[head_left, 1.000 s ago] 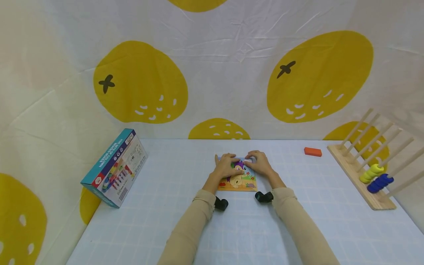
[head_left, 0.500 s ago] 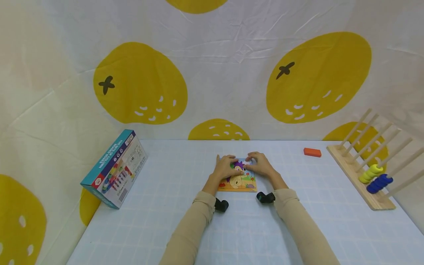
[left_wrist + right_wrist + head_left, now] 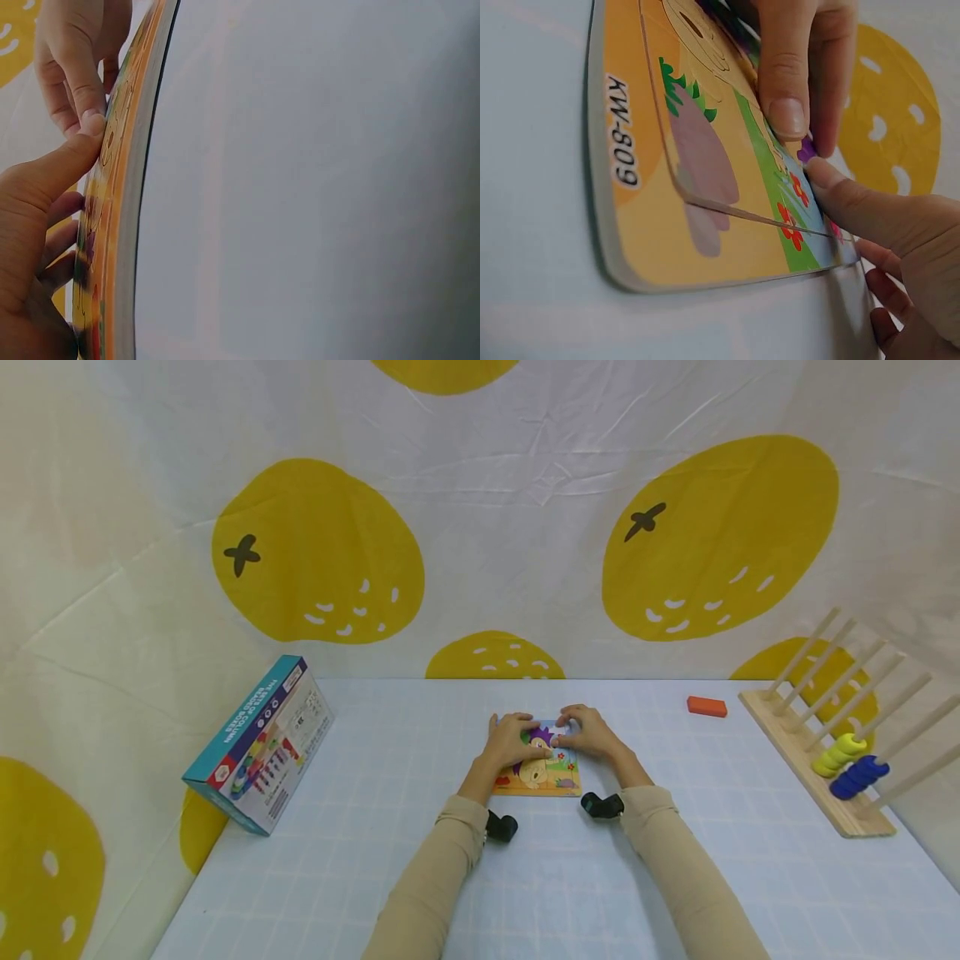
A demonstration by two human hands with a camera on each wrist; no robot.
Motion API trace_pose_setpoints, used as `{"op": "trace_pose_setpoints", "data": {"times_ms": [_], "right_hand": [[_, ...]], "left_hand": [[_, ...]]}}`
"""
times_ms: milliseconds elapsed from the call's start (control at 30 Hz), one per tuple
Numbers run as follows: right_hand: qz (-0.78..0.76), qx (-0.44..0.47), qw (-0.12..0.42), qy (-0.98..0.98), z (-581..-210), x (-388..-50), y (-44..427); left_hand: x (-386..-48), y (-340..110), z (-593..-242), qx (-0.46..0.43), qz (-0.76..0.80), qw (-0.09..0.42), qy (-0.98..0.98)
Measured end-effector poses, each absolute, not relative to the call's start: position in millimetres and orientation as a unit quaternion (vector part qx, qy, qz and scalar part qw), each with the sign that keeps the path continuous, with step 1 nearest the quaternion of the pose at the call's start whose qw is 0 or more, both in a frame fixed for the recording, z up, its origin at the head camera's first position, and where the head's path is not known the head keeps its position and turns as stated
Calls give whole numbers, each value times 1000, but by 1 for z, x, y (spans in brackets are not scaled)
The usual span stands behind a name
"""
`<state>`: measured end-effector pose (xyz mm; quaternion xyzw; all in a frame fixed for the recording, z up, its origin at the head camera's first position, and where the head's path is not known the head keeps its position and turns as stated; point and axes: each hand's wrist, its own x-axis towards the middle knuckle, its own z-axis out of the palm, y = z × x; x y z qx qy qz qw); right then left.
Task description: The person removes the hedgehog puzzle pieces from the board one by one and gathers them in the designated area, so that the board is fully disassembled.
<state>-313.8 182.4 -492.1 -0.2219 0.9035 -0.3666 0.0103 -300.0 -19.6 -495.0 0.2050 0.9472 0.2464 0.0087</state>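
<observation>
A flat jigsaw puzzle (image 3: 557,781) with a cartoon animal, red flowers and an orange lower border lies on the table under both hands. "KW-809" is printed at its corner in the right wrist view. My left hand (image 3: 508,739) rests over the puzzle's upper left, its thumb (image 3: 71,161) stretched across the picture and its fingertips on the surface. At the upper right, my right hand (image 3: 591,733) has its thumb (image 3: 851,199) on the picture and its other fingers bent at the edge. The thumbs nearly meet. The part under the fingers is hidden.
At the left stands a blue-and-white toy box (image 3: 258,747). A wooden peg rack (image 3: 806,756) with yellow beads (image 3: 837,755) and blue beads (image 3: 858,777) is at the right. A small orange block (image 3: 707,707) lies near the table's back edge.
The right hand has shifted very slightly on the puzzle's upper right. The left hand and the puzzle stay almost where they were; the head view has tilted slightly.
</observation>
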Motion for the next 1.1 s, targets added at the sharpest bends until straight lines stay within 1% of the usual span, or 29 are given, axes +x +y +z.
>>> {"op": "trace_pose_setpoints", "data": {"times_ms": [200, 533, 767, 967, 1100], "right_hand": [[-365, -214, 10, 906, -492, -314, 181], [-386, -197, 37, 900, -489, -314, 182], [-392, -187, 29, 900, -487, -312, 180], [-406, -151, 36, 900, -485, -307, 179], [-421, -151, 38, 894, -484, -309, 180]], "left_hand": [[-300, -19, -497, 203, 251, 6, 946], [-300, -19, -495, 201, 252, 5, 947], [-301, -19, -496, 203, 253, 4, 946], [-300, -19, -497, 204, 249, 3, 947], [-300, -18, -496, 203, 243, 8, 948]]}}
